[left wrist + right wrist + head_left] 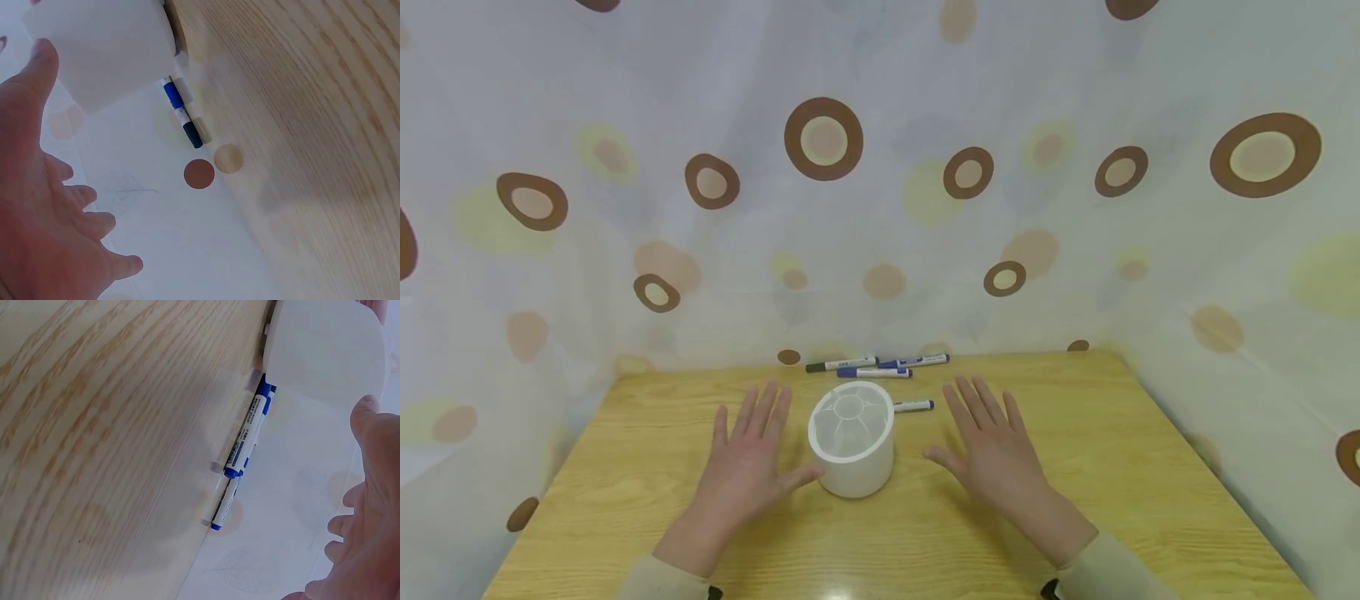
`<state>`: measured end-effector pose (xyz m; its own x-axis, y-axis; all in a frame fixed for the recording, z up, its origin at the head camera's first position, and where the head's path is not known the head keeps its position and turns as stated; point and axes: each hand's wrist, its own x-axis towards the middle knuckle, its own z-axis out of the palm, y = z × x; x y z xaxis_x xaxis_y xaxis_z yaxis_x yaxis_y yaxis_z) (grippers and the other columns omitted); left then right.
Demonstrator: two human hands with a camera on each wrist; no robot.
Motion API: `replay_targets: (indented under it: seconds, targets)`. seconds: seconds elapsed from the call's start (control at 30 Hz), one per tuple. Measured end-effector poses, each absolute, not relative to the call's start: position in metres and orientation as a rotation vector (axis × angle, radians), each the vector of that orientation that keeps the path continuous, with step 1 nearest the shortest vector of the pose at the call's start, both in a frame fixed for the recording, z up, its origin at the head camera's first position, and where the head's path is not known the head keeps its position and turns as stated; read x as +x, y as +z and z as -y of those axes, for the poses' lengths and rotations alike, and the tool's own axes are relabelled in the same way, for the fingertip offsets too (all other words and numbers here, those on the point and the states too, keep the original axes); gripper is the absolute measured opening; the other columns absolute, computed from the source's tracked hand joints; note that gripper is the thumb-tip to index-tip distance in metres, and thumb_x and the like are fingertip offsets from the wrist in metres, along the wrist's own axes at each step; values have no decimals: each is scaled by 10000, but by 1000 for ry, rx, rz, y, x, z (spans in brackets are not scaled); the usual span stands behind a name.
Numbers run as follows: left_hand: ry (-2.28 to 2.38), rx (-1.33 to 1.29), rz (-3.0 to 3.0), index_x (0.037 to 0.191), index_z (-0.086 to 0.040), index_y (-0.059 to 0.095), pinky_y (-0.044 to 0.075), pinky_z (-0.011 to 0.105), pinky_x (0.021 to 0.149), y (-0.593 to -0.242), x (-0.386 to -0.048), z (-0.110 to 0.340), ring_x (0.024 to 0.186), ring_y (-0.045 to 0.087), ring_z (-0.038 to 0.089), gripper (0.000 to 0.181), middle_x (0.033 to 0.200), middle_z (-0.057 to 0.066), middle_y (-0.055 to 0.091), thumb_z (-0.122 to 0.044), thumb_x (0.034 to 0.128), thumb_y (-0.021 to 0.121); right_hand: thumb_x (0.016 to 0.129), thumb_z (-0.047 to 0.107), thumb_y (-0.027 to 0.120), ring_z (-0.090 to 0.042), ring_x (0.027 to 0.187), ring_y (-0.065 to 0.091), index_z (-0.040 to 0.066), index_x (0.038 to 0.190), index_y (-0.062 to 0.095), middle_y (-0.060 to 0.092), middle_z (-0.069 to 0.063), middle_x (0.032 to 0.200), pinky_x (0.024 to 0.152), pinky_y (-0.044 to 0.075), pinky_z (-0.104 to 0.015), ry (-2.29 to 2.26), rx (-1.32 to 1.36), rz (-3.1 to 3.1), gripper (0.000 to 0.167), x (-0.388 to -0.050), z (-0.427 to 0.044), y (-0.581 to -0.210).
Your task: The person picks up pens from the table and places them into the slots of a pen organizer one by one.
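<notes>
The biggest thing I have to work around is the dotted cloth (880, 229), which walls in the back and both sides of the table (1097, 467). The wood-grain table's far edge meets it just behind the markers, so I see little depth there; the side edges run well out past both hands, leaving wide stretches of wood left and right, and more in front of the container. Light sleeves (1108, 575) come in from the near edge. My left hand (745, 467) is open, fingers straight and pointing away, thumb out toward the container; the thumb tip meets its side in my view, but I can't tell whether they touch. My right hand (996, 450) is open too, fingers extended, apart from the container. Between them, nearer the left, the white round container (856, 477) stands upright on the table, a ring and ribs showing on its top face. It hides part of one blue-capped marker (915, 406) lying just behind it. Farther back, near the cloth, a black-capped marker (850, 363) and two blue markers (875, 373) lie bunched roughly crosswise, blocking the strip behind the container.
</notes>
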<state>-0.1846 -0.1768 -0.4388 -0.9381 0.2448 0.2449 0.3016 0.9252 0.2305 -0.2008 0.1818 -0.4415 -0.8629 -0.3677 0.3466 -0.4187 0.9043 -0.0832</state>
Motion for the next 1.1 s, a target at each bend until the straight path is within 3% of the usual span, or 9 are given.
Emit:
replay_targets:
  seconds: [0.6, 0.97, 1.1]
  targets:
    - [-784, -412, 2865, 1757, -27, 173, 56, 710, 1305, -445, -190, 148, 1665, 158, 439, 1304, 1809, 201, 202, -665, 861, 874, 1045, 576, 701, -437, 1644, 242, 38, 1717, 353, 310, -202, 1774, 1303, 146, -706, 309, 615, 2753, 929, -209, -174, -442]
    - [-940, -398, 2826, 1755, -46, 174, 81, 692, 1313, -446, -195, 133, 1622, 249, 507, 1270, 1764, 263, 283, -615, 873, 890, 1055, 591, 674, -434, 1647, 233, 60, 1713, 377, 312, -180, 1779, 1302, 141, -709, 354, 705, 2759, 896, -213, -163, -447]
    - [-1014, -355, 2820, 1763, -75, 166, 122, 707, 1303, -447, -195, 130, 1583, 273, 584, 1263, 1760, 268, 286, -618, 878, 886, 1063, 588, 661, -459, 1627, 275, 53, 1689, 425, 347, -199, 1759, 1287, 173, -731, 374, 769, 2726, 857, -213, -159, -453]
